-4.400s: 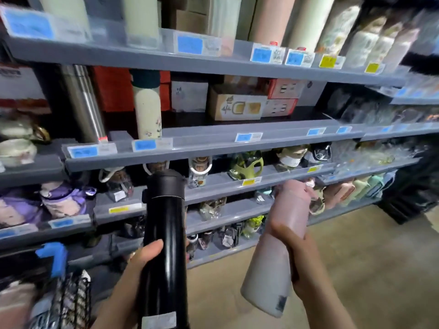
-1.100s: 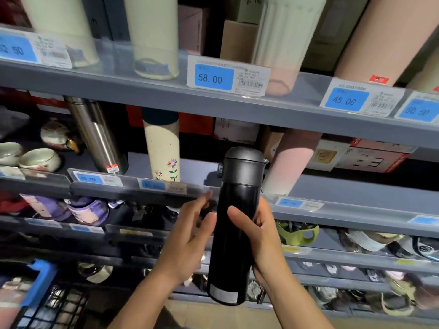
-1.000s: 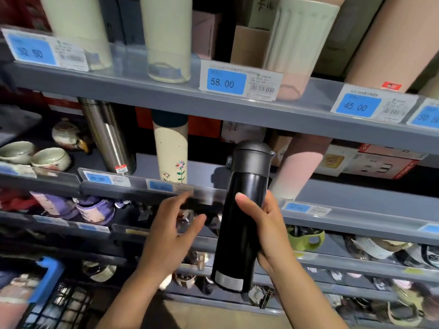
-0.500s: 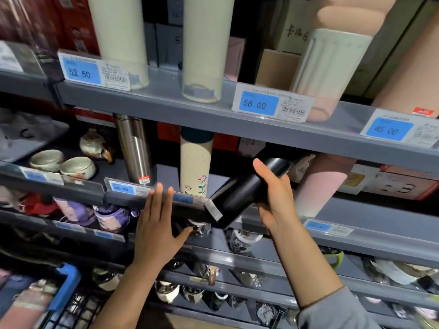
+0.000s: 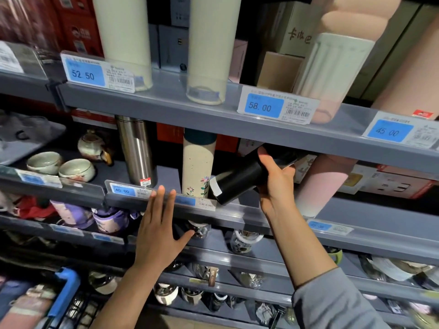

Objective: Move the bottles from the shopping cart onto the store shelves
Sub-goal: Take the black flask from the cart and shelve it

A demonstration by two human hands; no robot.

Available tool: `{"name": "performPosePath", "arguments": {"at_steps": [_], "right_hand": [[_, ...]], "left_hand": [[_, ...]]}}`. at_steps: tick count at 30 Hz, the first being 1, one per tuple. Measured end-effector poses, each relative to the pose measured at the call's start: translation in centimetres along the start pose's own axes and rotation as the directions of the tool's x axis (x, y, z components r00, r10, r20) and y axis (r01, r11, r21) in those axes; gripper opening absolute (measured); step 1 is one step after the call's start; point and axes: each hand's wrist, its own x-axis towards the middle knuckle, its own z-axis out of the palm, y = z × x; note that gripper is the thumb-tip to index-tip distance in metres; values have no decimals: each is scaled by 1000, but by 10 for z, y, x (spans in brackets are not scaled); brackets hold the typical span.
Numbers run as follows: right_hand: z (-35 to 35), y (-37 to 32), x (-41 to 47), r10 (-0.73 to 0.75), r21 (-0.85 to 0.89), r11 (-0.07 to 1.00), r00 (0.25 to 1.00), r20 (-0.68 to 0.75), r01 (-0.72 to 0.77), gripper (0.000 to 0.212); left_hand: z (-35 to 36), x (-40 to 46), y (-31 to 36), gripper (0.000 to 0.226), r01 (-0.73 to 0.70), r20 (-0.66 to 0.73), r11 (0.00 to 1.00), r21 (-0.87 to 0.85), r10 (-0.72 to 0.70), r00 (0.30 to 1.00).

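Note:
My right hand (image 5: 275,181) grips a black bottle (image 5: 240,181) near its top. The bottle is tilted steeply, its cap under the upper shelf and its labelled base low to the left over the middle shelf's front rail (image 5: 237,216). It sits between a cream bottle with flowers (image 5: 197,167) and a pink bottle (image 5: 320,184) that stand on that shelf. My left hand (image 5: 159,233) is flat with straight fingers against the rail, holding nothing. The shopping cart (image 5: 64,295) with its blue handle shows at the bottom left.
A steel bottle (image 5: 136,150), two bowls (image 5: 61,166) and a teapot (image 5: 93,146) stand further left on the middle shelf. The upper shelf (image 5: 213,112) carries tall cream and pink bottles and price tags. Lower shelves hold cups and jars.
My right hand has pushed the tilted black bottle further in over the middle shelf, its base now past the rail. My left hand stays on the rail.

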Motion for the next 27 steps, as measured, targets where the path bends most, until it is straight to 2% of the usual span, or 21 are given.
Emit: {"name": "performPosePath", "arguments": {"at_steps": [4,8,12,16,22,27], "right_hand": [[-1,3,3,-92,-28,995,996,8,92,57],[-8,11,10,-170,-217,962,985,11,168,58],[-17,21,8,-246,-456,846,962,123,275,61],[-13,23,3,-333,-551,746,926,179,375,63],[-6,27,10,-345,-655,687,935,87,314,61],[-10,31,11,-351,-684,655,931,100,321,61]], "left_hand": [[0,0,0,114,-8,-8,1000,-17,8,1000],[-2,0,1,111,5,-8,999,-37,-5,1000],[-3,1,1,112,14,16,999,-32,-13,1000],[-3,0,-2,115,1,26,1000,-20,0,1000],[-3,1,-5,116,-13,11,999,30,12,1000],[1,1,-8,118,-20,-7,998,66,21,1000]]}}
